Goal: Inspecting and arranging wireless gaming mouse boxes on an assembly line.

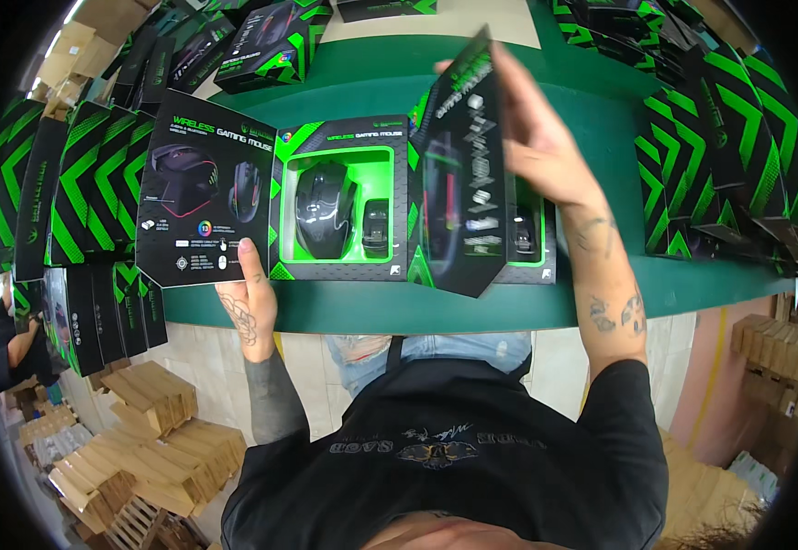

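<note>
Your green bench (353, 312) spans the view in front of you, with stacked cartons to the left (83, 174) and to the right (729, 156). Two boxes lie side by side near its close edge: the left box (349, 134), straight ahead of you, and the right box (529, 271), just beside it. The left flap (199, 179) spreads open toward your left. The right flap (459, 165) stands tilted up over the right box, its long axis running away from you; everything seems to turn on this one, and your right hand (546, 137) is clearly the nearer. That hand lies against its right side, blurred, so you cannot tell how firmly it grips. Your hands are well apart: the left hand (250, 301) pinches the left flap's near edge, thumb on top, fingers hidden. In the left box's window sit a mouse (324, 211) and, to its right, a small black piece (376, 229).
</note>
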A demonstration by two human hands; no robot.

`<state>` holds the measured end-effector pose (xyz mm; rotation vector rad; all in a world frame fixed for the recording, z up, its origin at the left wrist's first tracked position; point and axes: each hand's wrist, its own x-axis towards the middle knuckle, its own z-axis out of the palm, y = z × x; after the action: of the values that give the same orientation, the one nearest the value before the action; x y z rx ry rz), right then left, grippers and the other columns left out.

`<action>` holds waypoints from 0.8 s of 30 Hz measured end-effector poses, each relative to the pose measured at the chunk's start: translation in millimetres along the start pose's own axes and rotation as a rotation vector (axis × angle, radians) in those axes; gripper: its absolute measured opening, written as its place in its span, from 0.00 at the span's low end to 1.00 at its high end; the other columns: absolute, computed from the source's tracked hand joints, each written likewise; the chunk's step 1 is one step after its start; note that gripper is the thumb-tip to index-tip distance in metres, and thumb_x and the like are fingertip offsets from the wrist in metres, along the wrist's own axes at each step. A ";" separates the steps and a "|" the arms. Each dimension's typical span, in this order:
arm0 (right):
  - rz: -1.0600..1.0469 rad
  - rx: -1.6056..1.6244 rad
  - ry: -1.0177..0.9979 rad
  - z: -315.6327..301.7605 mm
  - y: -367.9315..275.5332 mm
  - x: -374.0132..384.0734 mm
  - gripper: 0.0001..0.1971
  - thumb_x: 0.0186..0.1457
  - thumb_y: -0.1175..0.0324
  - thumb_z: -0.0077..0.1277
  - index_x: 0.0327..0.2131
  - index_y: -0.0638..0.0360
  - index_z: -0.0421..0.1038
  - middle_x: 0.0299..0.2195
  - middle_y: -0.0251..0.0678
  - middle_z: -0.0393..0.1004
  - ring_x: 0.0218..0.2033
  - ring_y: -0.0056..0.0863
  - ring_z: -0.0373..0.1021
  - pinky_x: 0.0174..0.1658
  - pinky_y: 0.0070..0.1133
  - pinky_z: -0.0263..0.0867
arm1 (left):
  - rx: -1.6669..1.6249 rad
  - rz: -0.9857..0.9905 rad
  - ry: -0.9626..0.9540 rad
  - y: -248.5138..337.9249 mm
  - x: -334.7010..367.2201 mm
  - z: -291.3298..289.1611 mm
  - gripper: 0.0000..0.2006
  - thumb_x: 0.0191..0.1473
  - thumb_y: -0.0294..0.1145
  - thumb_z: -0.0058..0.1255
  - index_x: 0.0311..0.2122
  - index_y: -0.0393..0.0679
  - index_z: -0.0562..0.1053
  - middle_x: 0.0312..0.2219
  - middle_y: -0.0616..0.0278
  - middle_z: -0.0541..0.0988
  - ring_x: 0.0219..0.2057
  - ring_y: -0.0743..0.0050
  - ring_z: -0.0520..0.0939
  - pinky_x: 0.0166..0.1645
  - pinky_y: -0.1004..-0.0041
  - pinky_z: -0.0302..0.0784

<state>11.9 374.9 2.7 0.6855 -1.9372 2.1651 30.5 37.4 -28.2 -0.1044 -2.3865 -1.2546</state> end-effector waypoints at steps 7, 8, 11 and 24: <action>0.144 -0.302 -0.070 25.4 6.5 25.9 0.36 0.52 0.70 0.56 0.62 0.53 0.49 0.54 0.39 0.60 0.37 0.18 0.69 0.37 0.15 0.68 | 0.171 0.131 -0.138 -17.5 -0.3 -8.0 0.15 0.60 0.35 0.43 0.37 0.31 0.73 0.30 0.51 0.78 0.30 0.58 0.77 0.38 0.65 0.70; 0.130 -0.313 -0.038 22.3 9.3 27.5 0.35 0.52 0.70 0.56 0.61 0.53 0.50 0.52 0.38 0.62 0.37 0.18 0.69 0.38 0.17 0.69 | 0.252 0.270 -0.111 -13.4 -0.3 -7.9 0.15 0.61 0.35 0.41 0.36 0.31 0.73 0.30 0.50 0.78 0.29 0.55 0.77 0.37 0.65 0.70; 0.148 -0.372 -0.033 22.3 7.7 35.5 0.33 0.48 0.67 0.61 0.57 0.56 0.58 0.47 0.38 0.65 0.36 0.17 0.68 0.39 0.17 0.69 | 0.309 0.182 -0.179 -30.6 -9.9 -14.8 0.15 0.61 0.34 0.40 0.35 0.32 0.73 0.29 0.47 0.77 0.29 0.50 0.77 0.37 0.63 0.70; -0.422 -0.556 -0.146 81.8 -56.8 21.2 0.26 0.36 0.62 0.65 0.43 0.50 0.69 0.34 0.37 0.66 0.33 0.38 0.69 0.35 0.29 0.67 | 0.399 0.569 -0.398 -35.5 -69.4 -61.0 0.19 0.60 0.36 0.38 0.52 0.35 0.65 0.42 0.44 0.74 0.44 0.46 0.75 0.51 0.61 0.67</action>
<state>35.3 300.0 67.8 1.0369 -2.0851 1.2851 104.6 -22.8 -54.1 -0.9066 -2.6018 -0.5179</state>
